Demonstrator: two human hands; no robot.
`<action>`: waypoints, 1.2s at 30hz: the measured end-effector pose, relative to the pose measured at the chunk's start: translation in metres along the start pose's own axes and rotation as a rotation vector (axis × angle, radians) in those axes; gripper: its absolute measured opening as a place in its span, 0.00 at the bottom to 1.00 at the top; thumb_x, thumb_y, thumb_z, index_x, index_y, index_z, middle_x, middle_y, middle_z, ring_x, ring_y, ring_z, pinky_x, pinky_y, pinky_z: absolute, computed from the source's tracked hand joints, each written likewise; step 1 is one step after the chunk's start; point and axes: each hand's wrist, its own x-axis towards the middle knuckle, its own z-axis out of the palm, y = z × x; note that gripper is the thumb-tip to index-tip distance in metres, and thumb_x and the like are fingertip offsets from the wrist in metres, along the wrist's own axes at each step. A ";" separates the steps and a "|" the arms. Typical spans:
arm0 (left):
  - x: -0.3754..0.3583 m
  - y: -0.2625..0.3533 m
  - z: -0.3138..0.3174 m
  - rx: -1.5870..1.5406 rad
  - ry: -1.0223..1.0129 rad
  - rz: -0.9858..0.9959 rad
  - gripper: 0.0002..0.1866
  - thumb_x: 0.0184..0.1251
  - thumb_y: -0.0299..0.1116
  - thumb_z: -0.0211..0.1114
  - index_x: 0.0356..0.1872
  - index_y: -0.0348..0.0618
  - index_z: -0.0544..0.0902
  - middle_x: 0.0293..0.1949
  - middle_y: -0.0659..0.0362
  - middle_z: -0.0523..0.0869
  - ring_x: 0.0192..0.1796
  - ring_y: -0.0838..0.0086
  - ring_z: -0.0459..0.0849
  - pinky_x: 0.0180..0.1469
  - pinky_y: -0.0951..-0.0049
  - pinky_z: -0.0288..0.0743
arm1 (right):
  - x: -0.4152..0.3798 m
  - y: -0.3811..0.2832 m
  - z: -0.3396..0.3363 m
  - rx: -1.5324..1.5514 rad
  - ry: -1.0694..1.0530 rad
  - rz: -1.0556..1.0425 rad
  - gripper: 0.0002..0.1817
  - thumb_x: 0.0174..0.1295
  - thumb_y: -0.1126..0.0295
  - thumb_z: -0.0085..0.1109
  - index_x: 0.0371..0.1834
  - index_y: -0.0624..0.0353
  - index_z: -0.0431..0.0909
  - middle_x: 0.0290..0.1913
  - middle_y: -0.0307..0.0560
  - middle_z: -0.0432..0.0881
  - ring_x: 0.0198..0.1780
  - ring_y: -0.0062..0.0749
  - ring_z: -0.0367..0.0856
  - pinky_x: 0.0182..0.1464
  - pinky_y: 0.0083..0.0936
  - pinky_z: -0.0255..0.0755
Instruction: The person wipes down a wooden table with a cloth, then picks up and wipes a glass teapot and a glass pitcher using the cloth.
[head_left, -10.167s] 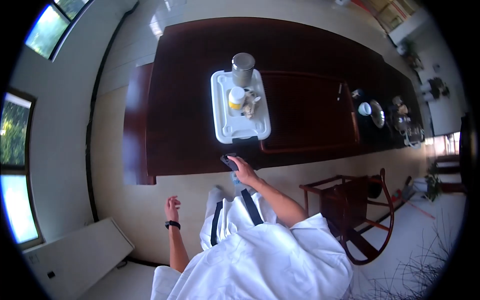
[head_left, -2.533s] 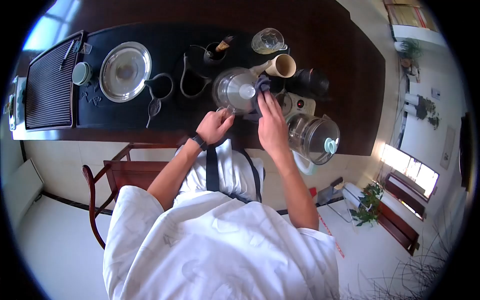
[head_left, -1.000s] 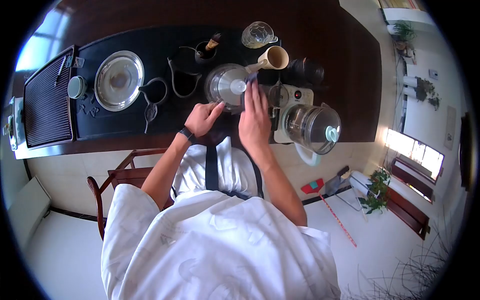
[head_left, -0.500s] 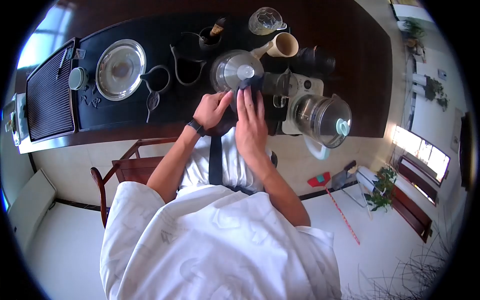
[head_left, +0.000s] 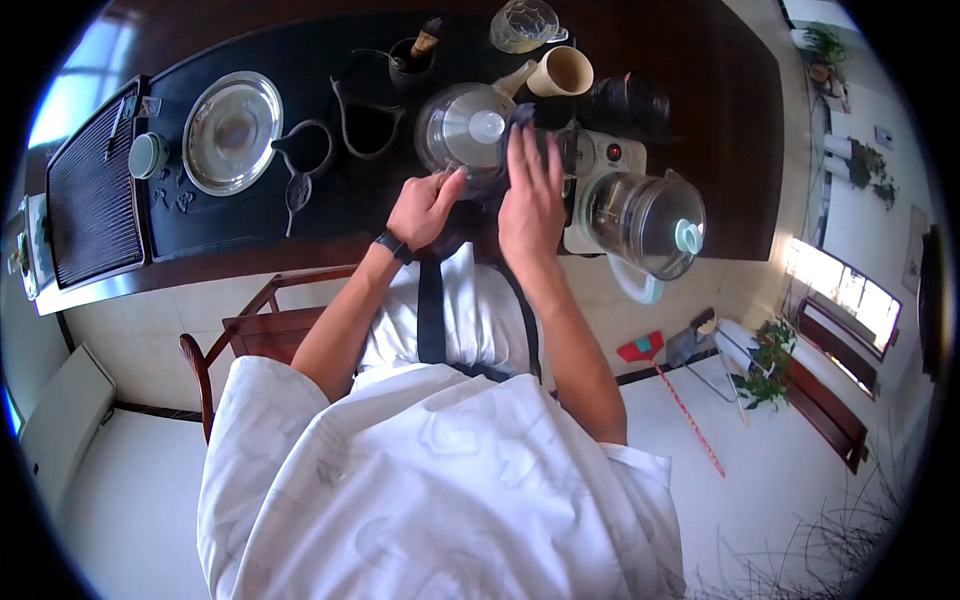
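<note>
A clear glass teapot (head_left: 450,128) with a pale lid knob and a light side handle is at the black tea table's front edge. My left hand (head_left: 424,212), wearing a dark wristband, is closed at the pot's near side, thumb on top; its curled fingers are partly hidden. With fingers stretched, my right hand (head_left: 533,205) presses a dark cloth (head_left: 521,118) along the pot's right side. Just beyond the pot lies a beige cup (head_left: 562,72). Most of the cloth is hidden under my fingers.
Rightward stand a glass kettle (head_left: 640,225) and a white appliance (head_left: 612,150) with a red light. A glass mug (head_left: 522,27) is behind. Leftward are dark pitchers (head_left: 368,130), a strainer (head_left: 299,192), a round silver tray (head_left: 228,175) and a slatted tea tray (head_left: 95,195). A wooden chair (head_left: 270,335) stands below.
My right hand has moved right and slightly up with the dark cloth, away from my left hand. The left hand keeps its place at the pot. The whole view has shifted slightly.
</note>
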 end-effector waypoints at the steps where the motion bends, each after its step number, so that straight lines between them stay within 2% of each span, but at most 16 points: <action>1: 0.000 0.001 -0.001 0.007 0.002 -0.011 0.27 0.79 0.46 0.55 0.28 0.28 0.79 0.22 0.38 0.73 0.23 0.51 0.64 0.28 0.60 0.67 | 0.004 0.001 0.000 0.026 -0.010 0.015 0.32 0.63 0.82 0.50 0.74 0.60 0.66 0.75 0.49 0.68 0.73 0.56 0.65 0.72 0.39 0.66; 4: 0.002 -0.008 0.002 0.003 0.007 0.022 0.27 0.79 0.46 0.55 0.28 0.29 0.79 0.20 0.40 0.74 0.21 0.52 0.66 0.28 0.59 0.67 | -0.011 -0.010 0.002 0.063 0.034 -0.047 0.31 0.63 0.82 0.51 0.73 0.62 0.67 0.73 0.54 0.69 0.70 0.56 0.69 0.70 0.40 0.67; 7: 0.002 -0.005 0.000 0.016 0.012 0.056 0.27 0.79 0.46 0.55 0.27 0.29 0.78 0.19 0.41 0.74 0.21 0.51 0.70 0.28 0.59 0.67 | -0.021 -0.006 0.005 0.169 0.126 -0.081 0.25 0.58 0.83 0.60 0.61 0.59 0.81 0.61 0.51 0.82 0.61 0.48 0.79 0.60 0.36 0.76; 9: 0.000 -0.005 0.000 0.013 -0.005 0.008 0.27 0.79 0.46 0.55 0.27 0.29 0.78 0.20 0.40 0.75 0.21 0.49 0.70 0.28 0.59 0.67 | -0.010 0.009 0.001 0.405 0.153 -0.019 0.19 0.58 0.82 0.62 0.53 0.57 0.86 0.52 0.48 0.87 0.52 0.44 0.84 0.55 0.34 0.78; 10: 0.000 -0.005 -0.001 0.014 -0.024 -0.034 0.27 0.79 0.46 0.55 0.27 0.29 0.79 0.20 0.39 0.75 0.22 0.48 0.70 0.28 0.58 0.68 | -0.004 0.010 -0.005 0.575 0.109 0.166 0.17 0.60 0.82 0.62 0.51 0.57 0.87 0.50 0.46 0.89 0.48 0.36 0.87 0.52 0.30 0.79; 11: 0.000 -0.004 -0.001 0.013 -0.017 -0.034 0.27 0.79 0.46 0.55 0.27 0.29 0.79 0.20 0.39 0.75 0.22 0.48 0.70 0.28 0.58 0.68 | 0.002 0.011 -0.012 0.840 0.034 0.376 0.14 0.64 0.82 0.61 0.52 0.60 0.86 0.50 0.47 0.89 0.49 0.30 0.86 0.54 0.25 0.78; 13: 0.001 0.001 -0.002 0.038 0.017 0.048 0.27 0.79 0.46 0.55 0.28 0.29 0.80 0.21 0.39 0.75 0.22 0.48 0.71 0.29 0.58 0.68 | 0.014 0.010 -0.020 1.215 0.155 0.423 0.13 0.66 0.81 0.61 0.53 0.66 0.83 0.53 0.50 0.87 0.53 0.28 0.84 0.58 0.23 0.77; 15: 0.000 0.005 -0.005 0.034 0.014 0.027 0.26 0.78 0.47 0.55 0.29 0.29 0.81 0.21 0.39 0.76 0.22 0.48 0.72 0.29 0.58 0.69 | 0.031 -0.003 -0.044 1.189 0.280 0.336 0.13 0.67 0.82 0.60 0.53 0.70 0.81 0.58 0.54 0.83 0.58 0.32 0.82 0.64 0.26 0.74; 17: -0.001 0.007 -0.006 0.077 -0.010 -0.013 0.26 0.78 0.47 0.56 0.29 0.30 0.82 0.22 0.39 0.76 0.22 0.49 0.72 0.30 0.58 0.69 | 0.045 -0.013 -0.048 1.141 0.244 0.190 0.14 0.66 0.77 0.64 0.53 0.64 0.81 0.55 0.51 0.83 0.57 0.36 0.82 0.61 0.28 0.75; 19: -0.003 0.006 -0.005 0.062 0.025 0.027 0.25 0.78 0.46 0.56 0.29 0.31 0.82 0.22 0.39 0.77 0.23 0.48 0.73 0.30 0.58 0.69 | 0.062 -0.003 -0.035 0.465 0.112 -0.224 0.17 0.62 0.69 0.69 0.54 0.56 0.82 0.50 0.47 0.80 0.53 0.42 0.80 0.54 0.30 0.76; 20: -0.003 0.000 -0.004 0.059 0.021 0.048 0.24 0.78 0.44 0.56 0.30 0.30 0.81 0.22 0.39 0.75 0.22 0.50 0.70 0.29 0.59 0.68 | 0.060 -0.002 -0.019 0.380 0.026 -0.239 0.19 0.58 0.64 0.71 0.54 0.49 0.82 0.45 0.46 0.75 0.49 0.44 0.75 0.49 0.34 0.75; 24: -0.001 0.002 -0.003 0.034 0.040 0.090 0.22 0.78 0.42 0.56 0.32 0.29 0.81 0.22 0.38 0.74 0.23 0.48 0.69 0.29 0.60 0.69 | 0.074 0.008 0.004 0.172 0.007 -0.382 0.13 0.62 0.63 0.67 0.46 0.55 0.77 0.42 0.45 0.75 0.45 0.41 0.78 0.44 0.37 0.77; 26: -0.002 0.004 -0.004 0.040 0.033 0.071 0.23 0.78 0.42 0.56 0.31 0.29 0.81 0.22 0.39 0.74 0.23 0.48 0.70 0.29 0.60 0.68 | 0.077 0.012 0.015 0.033 0.048 -0.446 0.11 0.67 0.63 0.61 0.39 0.56 0.70 0.35 0.46 0.76 0.36 0.43 0.82 0.35 0.38 0.79; 30: -0.003 0.012 -0.007 0.046 0.034 0.069 0.23 0.78 0.43 0.56 0.30 0.30 0.81 0.22 0.39 0.75 0.23 0.49 0.71 0.28 0.59 0.68 | 0.080 0.003 0.019 -0.048 0.084 -0.430 0.10 0.69 0.65 0.57 0.36 0.56 0.67 0.29 0.47 0.79 0.28 0.45 0.84 0.28 0.39 0.79; 33: -0.003 0.013 -0.007 0.063 0.054 0.085 0.24 0.78 0.44 0.56 0.29 0.30 0.81 0.22 0.39 0.75 0.22 0.49 0.72 0.28 0.58 0.68 | 0.074 -0.014 0.015 -0.132 0.091 -0.226 0.09 0.69 0.66 0.57 0.36 0.56 0.67 0.28 0.51 0.81 0.29 0.49 0.86 0.27 0.40 0.78; 36: -0.005 0.012 -0.007 0.060 0.050 0.062 0.24 0.78 0.45 0.56 0.30 0.31 0.81 0.22 0.39 0.76 0.23 0.48 0.73 0.29 0.58 0.68 | 0.069 -0.016 0.011 0.021 -0.025 -0.020 0.12 0.67 0.62 0.60 0.41 0.58 0.70 0.35 0.55 0.85 0.35 0.54 0.86 0.34 0.43 0.80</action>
